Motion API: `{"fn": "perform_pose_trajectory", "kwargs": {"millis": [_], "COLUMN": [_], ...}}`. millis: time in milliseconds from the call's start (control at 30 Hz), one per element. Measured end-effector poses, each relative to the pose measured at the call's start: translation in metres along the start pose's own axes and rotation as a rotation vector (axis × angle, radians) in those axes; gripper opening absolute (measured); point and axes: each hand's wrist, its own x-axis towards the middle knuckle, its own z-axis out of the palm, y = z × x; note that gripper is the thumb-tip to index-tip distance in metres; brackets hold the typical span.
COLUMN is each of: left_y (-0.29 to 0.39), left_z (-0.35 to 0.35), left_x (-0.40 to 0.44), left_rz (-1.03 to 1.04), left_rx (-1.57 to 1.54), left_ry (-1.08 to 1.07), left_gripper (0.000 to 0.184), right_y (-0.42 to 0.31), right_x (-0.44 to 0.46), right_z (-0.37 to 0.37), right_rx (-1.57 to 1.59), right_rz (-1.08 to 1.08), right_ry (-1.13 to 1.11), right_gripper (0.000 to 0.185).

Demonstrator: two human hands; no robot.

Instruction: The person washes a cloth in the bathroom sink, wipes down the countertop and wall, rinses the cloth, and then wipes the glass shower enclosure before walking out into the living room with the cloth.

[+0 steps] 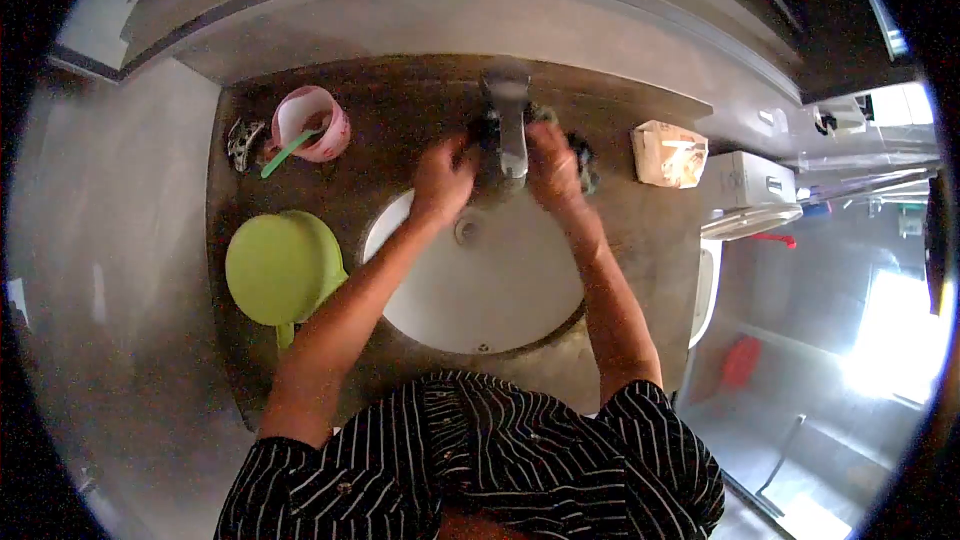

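Both hands are at the faucet [513, 130] behind the white sink [480, 280]. My left hand [446, 176] is on the faucet's left side, with its fingers curled toward the base and smeared by motion. On the other side, my right hand [553, 162] reaches up beside the spout. A dark patterned cloth [584, 162] shows behind and to the right of my right hand, and dark bits of it seem to show around the faucet base. Whether either hand grips the cloth cannot be made out.
On the counter's left stand a pink cup [327, 136] with a green toothbrush [290, 152], a crumpled dark item [245, 144] and a lime green pot-shaped vessel [278, 268]. A packet [669, 154] lies at the right. Beyond are a white toilet [706, 285] and a red object [740, 361].
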Motion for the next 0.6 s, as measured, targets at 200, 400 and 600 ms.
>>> {"fn": "perform_pose_trajectory", "kwargs": {"millis": [200,400,600], "left_y": [0.038,0.092,0.144], "left_z": [-0.032,-0.027,0.044], "left_x": [-0.072,-0.147,-0.175], "left_rz": [-0.014,-0.026,-0.049], "left_rx": [-0.128,-0.237,-0.475], "left_ry": [-0.328,-0.631,-0.878], "left_gripper": [0.019,0.022,0.036], "right_y": [-0.055,-0.094,-0.092], "right_x": [-0.064,-0.125,-0.165], "right_z": [-0.036,-0.128,-0.216], "right_rx": [-0.202,0.027,0.057], "right_rz": [-0.105,0.19,0.247], "right_ry": [-0.331,-0.008,0.63], "right_gripper": [0.034,0.02,0.045]}}
